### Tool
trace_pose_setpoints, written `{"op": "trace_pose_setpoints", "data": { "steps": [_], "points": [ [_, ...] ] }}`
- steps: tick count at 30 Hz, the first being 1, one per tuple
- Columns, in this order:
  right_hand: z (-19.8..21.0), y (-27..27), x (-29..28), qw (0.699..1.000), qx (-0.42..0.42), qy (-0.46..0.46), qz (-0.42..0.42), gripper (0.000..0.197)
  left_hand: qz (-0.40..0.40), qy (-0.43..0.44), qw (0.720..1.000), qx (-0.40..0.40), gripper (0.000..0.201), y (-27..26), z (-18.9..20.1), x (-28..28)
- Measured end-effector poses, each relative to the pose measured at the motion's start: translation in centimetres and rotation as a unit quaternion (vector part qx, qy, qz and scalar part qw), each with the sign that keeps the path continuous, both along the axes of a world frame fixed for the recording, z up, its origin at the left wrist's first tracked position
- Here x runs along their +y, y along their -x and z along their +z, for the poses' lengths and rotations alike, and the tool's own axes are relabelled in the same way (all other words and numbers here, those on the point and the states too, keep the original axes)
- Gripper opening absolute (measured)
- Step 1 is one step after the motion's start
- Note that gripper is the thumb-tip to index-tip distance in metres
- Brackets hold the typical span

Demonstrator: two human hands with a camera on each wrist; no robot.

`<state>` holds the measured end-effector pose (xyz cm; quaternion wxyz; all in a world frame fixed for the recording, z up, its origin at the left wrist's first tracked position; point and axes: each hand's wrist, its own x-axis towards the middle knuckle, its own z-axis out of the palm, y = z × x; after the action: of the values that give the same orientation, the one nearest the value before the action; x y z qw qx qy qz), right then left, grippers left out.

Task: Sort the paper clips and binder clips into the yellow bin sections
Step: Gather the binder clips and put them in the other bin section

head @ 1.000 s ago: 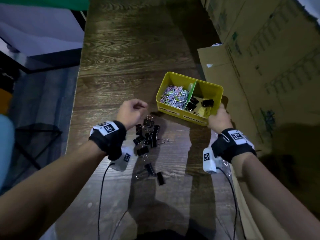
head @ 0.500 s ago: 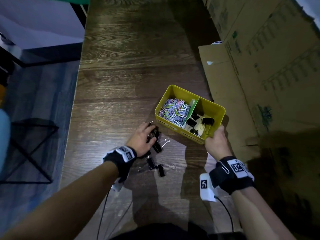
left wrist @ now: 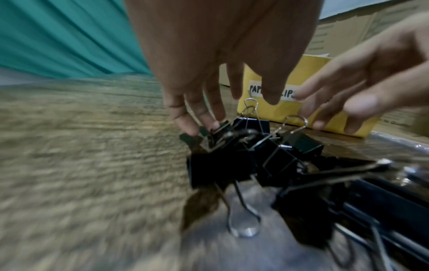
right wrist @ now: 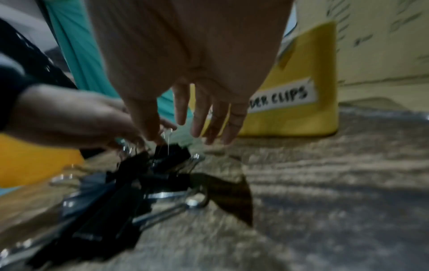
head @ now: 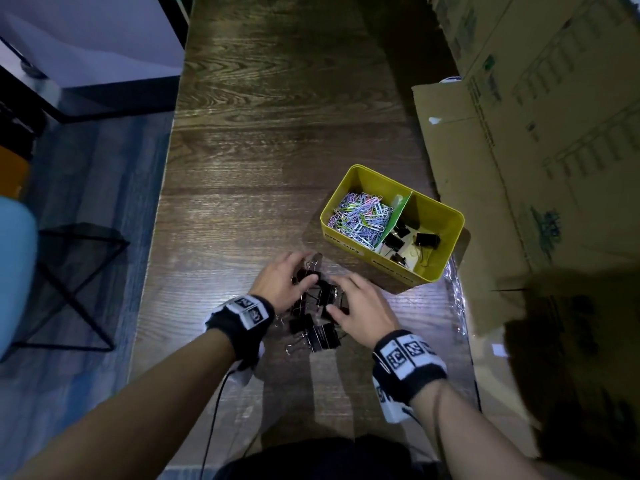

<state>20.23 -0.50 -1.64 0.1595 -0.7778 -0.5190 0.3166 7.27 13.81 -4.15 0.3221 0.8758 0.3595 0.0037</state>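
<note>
Cardboard boxes [head: 540,140] wall the worktop's [head: 277,133] right edge, just beside the yellow bin [head: 446,251]; its far end lies bare. Both hands, left hand [head: 280,284] and right hand [head: 363,306], spread loose fingers [left wrist: 185,119] over the binder clips [head: 320,306] near the bin, gripping none. Paper clips [head: 362,216] fill its left section.

Bare table [head: 277,150] left of yellow bin [head: 349,249]

Glossy black binder clips [head: 320,336] with shiny wire handles lie on the wood-grain table [head: 277,140], beside matt cardboard [head: 519,168].
</note>
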Motion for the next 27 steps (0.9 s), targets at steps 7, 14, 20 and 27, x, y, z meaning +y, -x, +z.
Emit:
{"op": "trace_pose_setpoints", "data": {
  "steps": [7, 14, 20, 27],
  "points": [
    [-1.6, 0.7, 2.4, 0.998, -0.035, 0.045, -0.04, 0.048, 0.118, 0.104, 0.987, 0.025, 0.008, -1.8, 0.2, 1.6],
    [0.7, -0.9, 1.6, 0.944, 0.248, -0.049, -0.212, 0.038, 0.373, 0.475, 0.726, -0.328, 0.023, 2.5, 3.2, 3.7],
    [2.5, -1.9, 1.2, 0.822, 0.459, -0.082, -0.328, 0.047, 0.316, 0.453, 0.801, -0.231, 0.011, 3.5, 4.1, 3.6],
    [3.4, -2.5, 1.3, 0.972, 0.208, 0.104, -0.041, 0.033, -0.09, 0.052, 0.984, 0.142, 0.061, 2.4, 2.2, 3.7]
  ]
}}
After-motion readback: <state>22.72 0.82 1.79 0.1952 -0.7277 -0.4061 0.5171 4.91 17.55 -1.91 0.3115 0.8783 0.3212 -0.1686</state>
